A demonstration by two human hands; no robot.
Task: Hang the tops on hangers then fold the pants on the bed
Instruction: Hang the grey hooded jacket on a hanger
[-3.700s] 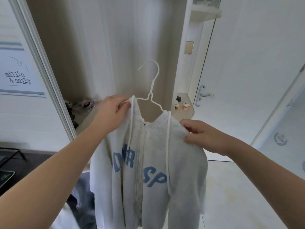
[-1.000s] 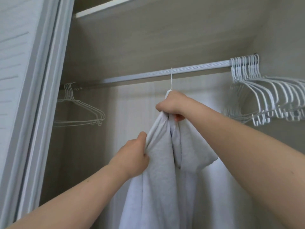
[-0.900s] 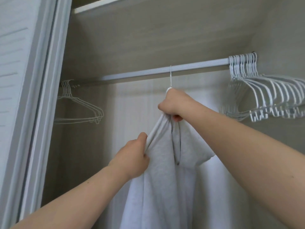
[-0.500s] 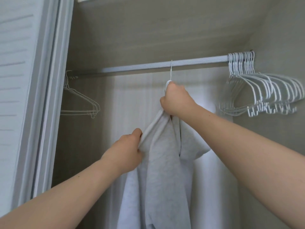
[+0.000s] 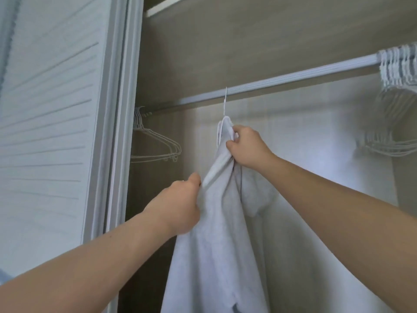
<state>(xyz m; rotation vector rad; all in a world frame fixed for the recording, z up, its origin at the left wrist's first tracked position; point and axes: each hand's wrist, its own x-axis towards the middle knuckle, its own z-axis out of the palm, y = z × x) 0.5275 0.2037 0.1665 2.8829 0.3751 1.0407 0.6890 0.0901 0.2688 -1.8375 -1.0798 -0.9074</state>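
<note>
Overhead, inside the wardrobe. Grey top (image 5: 216,233) hangs from a white wire hanger (image 5: 225,100); only the hanger's hook and neck show, the rest is buried in cloth. Hook sits over the rail (image 5: 293,81), left of the middle of the stretch I can see.

My right hand (image 5: 246,146): fingers curled, gripping bunched fabric at the neck of the top, just under the hook. A thin white cord (image 5: 218,134) loops down beside my knuckles.

My left hand (image 5: 178,206): lower and to the left, closed on a fold at the shoulder, thumb against the cloth; fingertips hidden behind the fabric. Cloth runs taut in a ridge between the two hands.

Hood sags to the right below my right wrist. Body of the top drops straight down out of view.

Left end of the rail: a few bare wire hangers (image 5: 155,143), well apart from the top. Right end of the rail: a tight bundle of white hangers (image 5: 397,68), blurred at the picture's edge.

Slatted sliding door (image 5: 56,109) stands to the left of the opening.
</note>
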